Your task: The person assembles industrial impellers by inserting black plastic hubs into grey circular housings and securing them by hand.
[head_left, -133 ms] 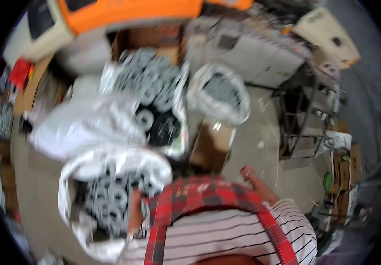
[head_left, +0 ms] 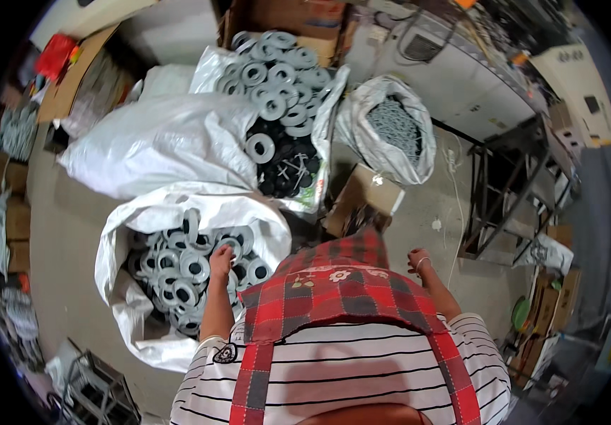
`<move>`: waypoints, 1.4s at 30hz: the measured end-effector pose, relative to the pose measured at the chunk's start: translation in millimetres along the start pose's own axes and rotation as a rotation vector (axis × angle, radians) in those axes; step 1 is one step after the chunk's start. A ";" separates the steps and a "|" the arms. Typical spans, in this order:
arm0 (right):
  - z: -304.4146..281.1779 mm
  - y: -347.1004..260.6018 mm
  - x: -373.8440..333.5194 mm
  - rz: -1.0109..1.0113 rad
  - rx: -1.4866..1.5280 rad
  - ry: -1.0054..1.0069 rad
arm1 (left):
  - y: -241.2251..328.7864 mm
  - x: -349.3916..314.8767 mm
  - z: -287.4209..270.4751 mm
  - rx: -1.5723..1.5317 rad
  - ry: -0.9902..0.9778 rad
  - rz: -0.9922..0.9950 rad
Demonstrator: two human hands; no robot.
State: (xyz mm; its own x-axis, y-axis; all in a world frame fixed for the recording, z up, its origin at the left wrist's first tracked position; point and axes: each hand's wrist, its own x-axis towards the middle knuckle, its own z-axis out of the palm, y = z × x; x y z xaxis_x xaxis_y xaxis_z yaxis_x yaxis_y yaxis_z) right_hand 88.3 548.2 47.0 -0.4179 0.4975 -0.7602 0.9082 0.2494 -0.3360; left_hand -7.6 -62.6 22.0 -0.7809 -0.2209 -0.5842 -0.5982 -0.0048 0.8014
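Observation:
My left hand (head_left: 222, 262) hovers at the right part of a white sack (head_left: 115, 244) full of grey ring-shaped parts (head_left: 167, 273). Its fingers are slightly bent and I see nothing in them; whether they touch a ring is unclear. On the other side of my body, my right hand (head_left: 419, 261) hangs over the floor. Its fingers curl loosely with a gap between them, and nothing shows there. A red and grey checked apron (head_left: 341, 290) covers my front between the two hands.
Ahead lies another sack with grey rings (head_left: 277, 78) and black parts (head_left: 288, 166). Near it are a bulging white sack (head_left: 164, 138), a sack of small grey pieces (head_left: 394, 127) and an open cardboard box (head_left: 362, 195). A dark metal frame (head_left: 511, 191) stands at the right.
The view has shifted, so the sacks and boxes ahead sit further right and higher. Both hands appear a little higher in the picture.

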 end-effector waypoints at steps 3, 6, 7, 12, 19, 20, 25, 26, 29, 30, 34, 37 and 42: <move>6.5 -8.0 -24.8 0.100 -0.141 -0.051 | -54.1 -34.9 -23.6 -0.030 0.152 -0.115; -15.7 -34.7 -2.5 0.045 -0.273 -0.092 | -75.6 -49.4 -18.4 -0.093 0.284 -0.228; -24.4 -43.3 12.6 0.018 -0.237 -0.086 | -78.6 -49.9 -15.5 -0.119 0.323 -0.253; -32.3 -164.8 51.4 -0.103 -0.257 -0.040 | -87.0 -51.5 -5.9 -0.413 0.499 -0.272; 21.0 -367.9 103.1 -0.574 -0.552 -0.227 | -79.1 -32.4 35.9 -0.646 0.767 -0.352; 27.6 -388.5 117.5 -0.673 -0.607 -0.283 | -79.5 -27.8 45.6 -0.640 0.757 -0.302; 51.5 -491.5 186.0 -0.757 -0.850 -0.496 | -52.8 49.7 91.7 -0.415 0.905 -0.196; 49.4 -500.5 215.1 -0.743 -0.697 -0.476 | -17.8 60.7 102.8 -0.403 0.885 -0.266; 69.2 -547.7 253.9 -0.825 -0.835 -0.489 | 27.8 62.7 115.3 -0.360 0.919 -0.327; 80.0 -554.2 282.0 -1.013 -0.924 -0.515 | 9.9 71.9 112.1 -0.295 0.952 -0.288; 129.9 -576.4 332.0 -0.947 -0.997 -0.476 | 7.9 127.6 89.1 -0.483 1.003 -0.354; 189.5 -596.4 323.3 -0.863 -0.980 -0.462 | -32.9 163.2 61.8 -0.264 1.183 -0.339; 285.0 -606.7 454.2 -1.279 -1.053 -0.237 | -98.2 252.7 6.9 0.222 0.854 -0.342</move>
State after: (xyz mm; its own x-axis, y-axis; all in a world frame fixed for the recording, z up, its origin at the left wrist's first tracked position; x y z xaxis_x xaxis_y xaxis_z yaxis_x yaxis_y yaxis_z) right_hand -646.2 386.1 -252.9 -0.7255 -0.5568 -0.4045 -0.4432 0.8276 -0.3443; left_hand -147.5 -111.2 -205.2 -0.2136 -0.8818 -0.4205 -0.8595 -0.0349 0.5099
